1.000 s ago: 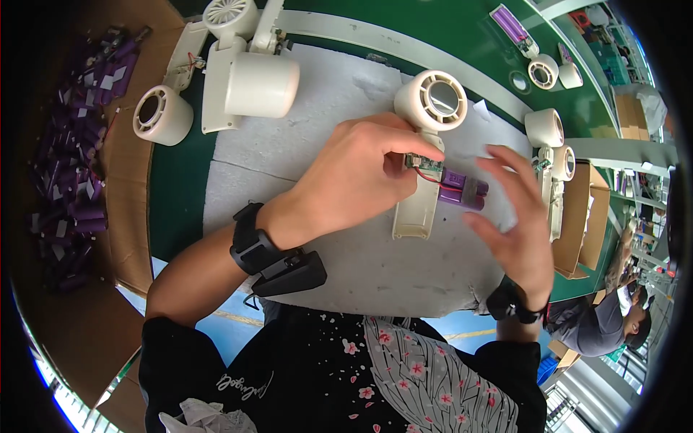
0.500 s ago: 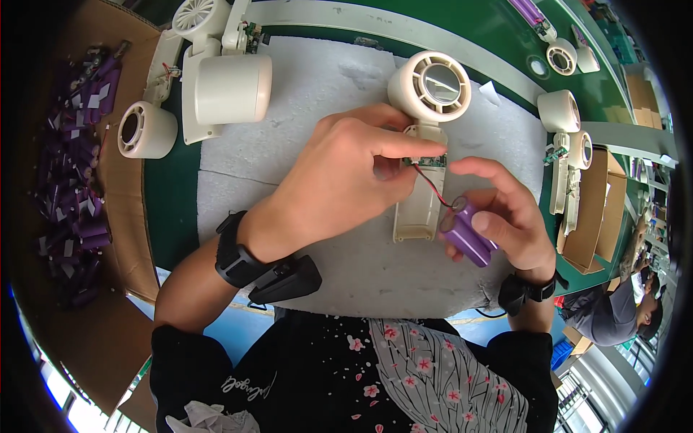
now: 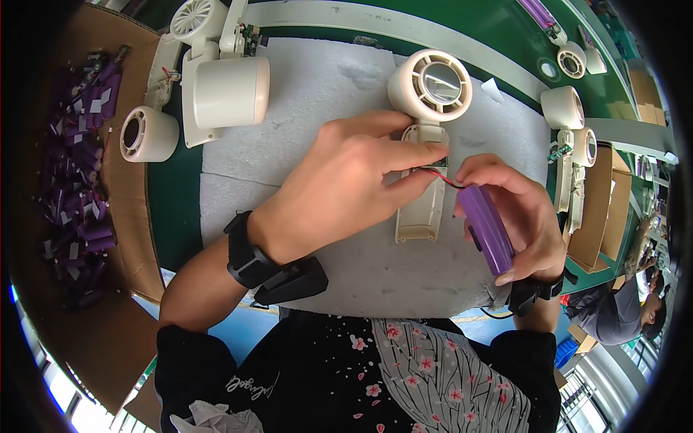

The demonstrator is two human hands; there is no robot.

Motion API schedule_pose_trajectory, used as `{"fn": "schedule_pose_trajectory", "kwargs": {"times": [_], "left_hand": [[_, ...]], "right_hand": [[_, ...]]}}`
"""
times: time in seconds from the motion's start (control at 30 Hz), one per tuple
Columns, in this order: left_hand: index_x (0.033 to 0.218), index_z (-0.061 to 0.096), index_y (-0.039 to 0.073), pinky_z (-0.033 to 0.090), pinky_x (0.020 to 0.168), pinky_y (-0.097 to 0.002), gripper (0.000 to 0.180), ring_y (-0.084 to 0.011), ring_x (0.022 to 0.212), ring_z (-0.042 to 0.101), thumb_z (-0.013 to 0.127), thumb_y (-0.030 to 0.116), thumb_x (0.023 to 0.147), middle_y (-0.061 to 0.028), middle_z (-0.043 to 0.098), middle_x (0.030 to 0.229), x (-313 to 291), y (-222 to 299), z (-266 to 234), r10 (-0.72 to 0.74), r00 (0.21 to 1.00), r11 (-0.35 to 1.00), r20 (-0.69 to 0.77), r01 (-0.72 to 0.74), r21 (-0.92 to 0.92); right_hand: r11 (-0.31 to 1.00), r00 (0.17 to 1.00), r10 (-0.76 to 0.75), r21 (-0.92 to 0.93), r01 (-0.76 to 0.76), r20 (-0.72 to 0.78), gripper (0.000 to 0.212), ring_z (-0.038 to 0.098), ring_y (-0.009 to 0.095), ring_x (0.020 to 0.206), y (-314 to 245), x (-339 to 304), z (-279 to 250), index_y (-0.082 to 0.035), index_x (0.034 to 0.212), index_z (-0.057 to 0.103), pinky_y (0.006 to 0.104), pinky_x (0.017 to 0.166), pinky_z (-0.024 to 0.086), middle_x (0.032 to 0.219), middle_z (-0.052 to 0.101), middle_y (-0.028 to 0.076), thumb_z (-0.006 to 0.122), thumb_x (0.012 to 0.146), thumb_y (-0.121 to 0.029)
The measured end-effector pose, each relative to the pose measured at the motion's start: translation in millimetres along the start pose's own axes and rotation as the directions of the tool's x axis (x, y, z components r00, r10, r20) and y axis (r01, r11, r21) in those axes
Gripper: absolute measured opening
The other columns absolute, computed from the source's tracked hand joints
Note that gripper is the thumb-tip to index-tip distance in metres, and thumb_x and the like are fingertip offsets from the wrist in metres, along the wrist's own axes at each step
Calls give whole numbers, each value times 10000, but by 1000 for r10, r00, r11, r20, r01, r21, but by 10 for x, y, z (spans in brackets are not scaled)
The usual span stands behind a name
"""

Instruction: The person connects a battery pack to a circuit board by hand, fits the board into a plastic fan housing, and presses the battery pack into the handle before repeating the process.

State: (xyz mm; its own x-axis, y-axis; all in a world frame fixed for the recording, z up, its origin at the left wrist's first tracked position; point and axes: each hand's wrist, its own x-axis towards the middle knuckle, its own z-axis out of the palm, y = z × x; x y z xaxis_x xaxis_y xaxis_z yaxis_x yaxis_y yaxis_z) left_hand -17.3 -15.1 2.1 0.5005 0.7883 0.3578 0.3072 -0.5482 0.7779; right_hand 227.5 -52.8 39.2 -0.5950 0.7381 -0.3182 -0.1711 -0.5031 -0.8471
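A cream handheld fan (image 3: 404,94) lies with its round head away from me and its open handle shell (image 3: 419,216) toward me. My left hand (image 3: 346,169) is closed at the top of the handle, thumb and index finger pinching around the circuit board, which the fingers mostly hide. In my right hand (image 3: 530,216) is a purple battery pack (image 3: 488,227), held tilted beside the shell. Red and black wires (image 3: 444,177) run from the pack to under my left fingertips.
A grey foam pad (image 3: 289,130) lies under the work. At left stands a cardboard box (image 3: 130,216) of purple batteries (image 3: 79,187). More cream fans (image 3: 231,90) lie at the back left and right (image 3: 561,108). Beyond an open carton (image 3: 595,216), a person (image 3: 613,310) sits at far right.
My right hand has turned the battery pack more upright and shifted it slightly right, with the fingers wrapping its side. My left hand stays at the board, its thumb nearer the wires.
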Motion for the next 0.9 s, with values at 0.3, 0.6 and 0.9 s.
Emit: {"fn": "schedule_pose_trajectory", "kwargs": {"times": [0.3, 0.6, 0.9], "left_hand": [[1086, 707, 78, 523, 595, -310, 343, -259, 733, 672, 721, -15, 756, -166, 664, 994, -5, 2, -96, -12, 991, 1000, 130, 14, -13], [1156, 677, 112, 566, 695, -354, 425, -318, 834, 676, 691, -33, 756, -200, 640, 1106, -2, -15, -137, 22, 980, 999, 196, -30, 38], [1171, 670, 136, 581, 741, -368, 485, -334, 880, 676, 691, -36, 717, -210, 630, 1132, -15, -38, -144, 42, 979, 996, 200, -58, 71]], "right_hand": [[773, 979, -202, -618, 145, -24, 807, 589, 246, 1052, 165, 65, 134, 3, 1175, 560, 331, 874, 481, 1238, 554, 132, 895, 445, -80], [376, 894, -446, -899, 224, 36, 734, 593, 293, 998, 326, 125, 360, -14, 1182, 558, 365, 837, 514, 1201, 577, 140, 867, 517, -29], [213, 864, -493, -949, 232, 101, 661, 621, 301, 951, 300, 79, 386, 33, 1113, 632, 355, 777, 543, 1235, 570, 211, 886, 516, -93]]}}
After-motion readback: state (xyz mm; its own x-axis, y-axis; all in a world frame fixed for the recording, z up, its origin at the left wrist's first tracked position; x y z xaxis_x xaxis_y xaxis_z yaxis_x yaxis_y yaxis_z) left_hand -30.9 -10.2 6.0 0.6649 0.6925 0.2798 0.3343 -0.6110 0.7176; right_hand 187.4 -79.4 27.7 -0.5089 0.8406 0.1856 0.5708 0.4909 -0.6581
